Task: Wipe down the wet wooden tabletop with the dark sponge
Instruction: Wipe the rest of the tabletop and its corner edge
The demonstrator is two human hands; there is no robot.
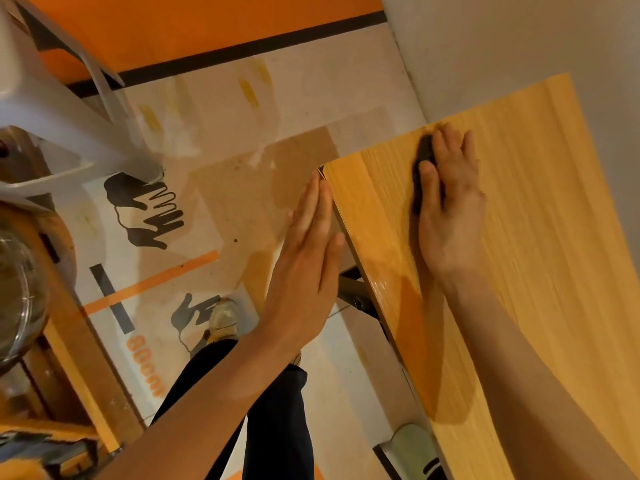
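- Head view: right hand (450,199) lies flat on the wooden tabletop (540,258), fingers straight and close together, pressing down on the dark sponge (423,157).
- Sponge sits on the tabletop near its far left corner, mostly covered by the fingers and thumb; only a dark strip shows at the thumb side.
- Left hand (308,258) is off the tabletop, just beside its left edge, held flat with fingers straight and pressed together, fingertips reaching toward the corner; it holds nothing. Cannot tell if it touches the edge.
- Glossy wet patch on the tabletop near its left edge, below the right wrist.
- Left of the tabletop: floor mat (194,216) with black hand shapes and orange stripes, a shoe (225,318) and dark trouser leg (277,410) on it.
- Far left of the tabletop: white chair (52,109) and a glass bowl (17,292) on another wooden surface.
- Grey wall (519,46) behind the tabletop.
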